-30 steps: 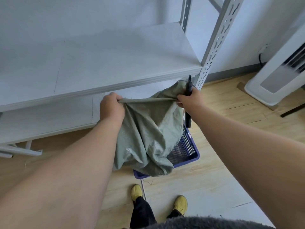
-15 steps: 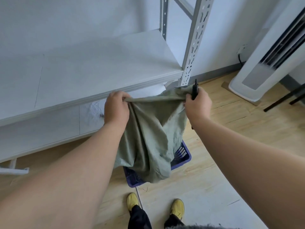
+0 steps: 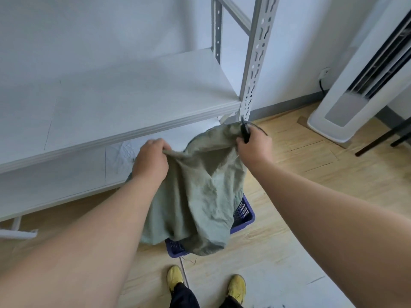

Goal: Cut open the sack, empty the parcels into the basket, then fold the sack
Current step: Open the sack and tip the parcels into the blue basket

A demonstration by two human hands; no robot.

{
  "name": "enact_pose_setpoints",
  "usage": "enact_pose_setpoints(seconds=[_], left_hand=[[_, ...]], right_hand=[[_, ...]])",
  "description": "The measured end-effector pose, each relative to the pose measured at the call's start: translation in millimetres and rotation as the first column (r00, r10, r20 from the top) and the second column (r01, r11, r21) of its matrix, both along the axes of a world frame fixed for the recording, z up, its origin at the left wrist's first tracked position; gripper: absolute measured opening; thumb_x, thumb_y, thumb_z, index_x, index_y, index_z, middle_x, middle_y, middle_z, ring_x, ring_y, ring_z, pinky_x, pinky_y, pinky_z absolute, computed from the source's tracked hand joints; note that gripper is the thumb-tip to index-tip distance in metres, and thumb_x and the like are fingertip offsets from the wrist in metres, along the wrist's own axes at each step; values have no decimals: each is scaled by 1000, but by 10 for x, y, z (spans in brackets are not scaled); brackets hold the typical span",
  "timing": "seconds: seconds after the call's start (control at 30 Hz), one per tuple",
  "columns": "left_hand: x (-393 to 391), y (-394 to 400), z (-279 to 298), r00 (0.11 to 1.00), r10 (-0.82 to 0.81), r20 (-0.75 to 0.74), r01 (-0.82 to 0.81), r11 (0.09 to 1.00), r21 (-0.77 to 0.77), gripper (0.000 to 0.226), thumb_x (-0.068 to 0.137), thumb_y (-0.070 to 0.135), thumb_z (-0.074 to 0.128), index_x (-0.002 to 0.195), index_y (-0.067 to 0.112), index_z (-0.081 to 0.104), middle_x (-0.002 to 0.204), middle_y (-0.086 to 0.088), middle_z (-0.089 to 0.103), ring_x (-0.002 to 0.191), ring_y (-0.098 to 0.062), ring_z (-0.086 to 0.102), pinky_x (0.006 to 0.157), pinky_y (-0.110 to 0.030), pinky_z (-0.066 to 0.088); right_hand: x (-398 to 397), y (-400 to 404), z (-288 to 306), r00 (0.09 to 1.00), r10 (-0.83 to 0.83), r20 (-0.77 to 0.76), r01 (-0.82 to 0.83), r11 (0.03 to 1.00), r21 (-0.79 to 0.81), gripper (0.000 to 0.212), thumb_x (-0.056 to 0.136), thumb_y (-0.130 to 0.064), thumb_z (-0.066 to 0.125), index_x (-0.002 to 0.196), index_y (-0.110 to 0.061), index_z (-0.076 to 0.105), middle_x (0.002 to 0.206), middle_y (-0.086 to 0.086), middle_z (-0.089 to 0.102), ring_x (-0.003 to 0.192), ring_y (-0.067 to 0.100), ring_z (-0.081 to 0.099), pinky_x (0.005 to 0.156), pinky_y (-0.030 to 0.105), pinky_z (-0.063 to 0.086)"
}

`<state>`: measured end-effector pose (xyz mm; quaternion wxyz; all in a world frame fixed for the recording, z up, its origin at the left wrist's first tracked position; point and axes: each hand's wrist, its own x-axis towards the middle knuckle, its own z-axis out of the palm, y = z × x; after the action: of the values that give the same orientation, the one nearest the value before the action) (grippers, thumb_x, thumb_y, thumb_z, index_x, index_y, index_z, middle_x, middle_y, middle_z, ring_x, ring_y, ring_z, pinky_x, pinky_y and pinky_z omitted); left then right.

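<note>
Both hands were up holding the sack [image 3: 195,196] by its top edge. Left hand [image 3: 151,160] had its fingers curled over a bunch of the olive-green woven cloth, knuckles toward the camera. Right hand [image 3: 253,146] pinched the opposite corner and gripped a black cutter [image 3: 244,132] in the same fist, blade end poking up above the fingers. A thin dark cord [image 3: 259,128] looped out past the right fingers; I couldn't tell whether it belonged to the tool or the sack.

Between the two grips the edge sagged rather than ran taut. Below the fingers the cloth hung limp and crumpled, no bulges, so my read is it was already empty. Its lower end draped into and over the blue plastic basket [image 3: 244,213] standing on the wood floor [image 3: 300,218] directly under the hands. Parcels weren't visible; the sack hid most of the basket interior.

Likely reason for the hold: gripping two corners high lets the bag hang straight over the basket so anything left drops in, and it sets up the first fold. Keeping the cutter in the right fist saves putting it down, but it cramps that pinch.

Beyond the fingers sat the white metal shelf [image 3: 133,103] and its slotted upright [image 3: 255,63]. Right of the right hand stood a white tower unit [image 3: 347,103]. Yellow shoes [image 3: 175,276] showed below the basket.

Judgement: emptying looked done, folding not yet begun.
</note>
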<state>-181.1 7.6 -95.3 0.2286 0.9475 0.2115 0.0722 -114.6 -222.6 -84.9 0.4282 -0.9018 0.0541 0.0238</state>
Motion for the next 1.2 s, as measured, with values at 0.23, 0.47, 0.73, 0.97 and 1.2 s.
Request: enact_pose_setpoints(seconds=[0.23, 0.47, 0.73, 0.97, 1.2], left_hand=[[61, -532, 147, 960, -261, -104, 236, 950, -205, 66, 84, 28, 63, 144, 21, 36, 145, -1, 43, 135, -21, 38, 114, -39, 29], [156, -472, -17, 981, -183, -61, 183, 983, 1, 22, 94, 24, 49, 105, 24, 68, 102, -2, 67, 99, -28, 60, 90, -36, 38], [207, -268, 88, 971, -231, 64, 239, 950, -200, 18, 91, 13, 54, 99, 19, 69, 105, -3, 61, 100, -25, 58, 89, -32, 46], [309, -61, 419, 948, -259, 185, 268, 963, -20, 28, 84, 0, 46, 103, 12, 62, 112, -10, 53, 95, -32, 57, 78, -36, 48], [206, -5, 551, 931, -225, 287, 267, 957, -114, 38, 79, -5, 44, 99, 18, 67, 109, -4, 53, 94, -26, 58, 80, -38, 50]], right_hand=[[-100, 226, 6, 984, 147, -99, -124, 969, 215, 12, 87, -29, 64, 96, -22, 63, 82, 3, 68, 79, 24, 67, 73, 39, 56], [-44, 233, -1, 995, 103, -16, -95, 959, 268, 21, 87, -35, 65, 107, -29, 65, 97, -3, 67, 89, 15, 64, 81, 35, 53], [75, 394, 49, 952, 264, -157, -275, 960, -52, 17, 80, -23, 70, 94, -15, 64, 88, 5, 65, 89, 29, 63, 76, 38, 50], [130, 774, 604, 966, 250, 63, -240, 962, -128, 9, 86, -18, 57, 95, -20, 59, 80, -2, 56, 83, 27, 59, 63, 30, 42], [5, 857, 741, 984, 173, 43, -171, 984, -42, 6, 83, -14, 52, 86, -17, 57, 75, 0, 59, 76, 27, 58, 57, 30, 43]])
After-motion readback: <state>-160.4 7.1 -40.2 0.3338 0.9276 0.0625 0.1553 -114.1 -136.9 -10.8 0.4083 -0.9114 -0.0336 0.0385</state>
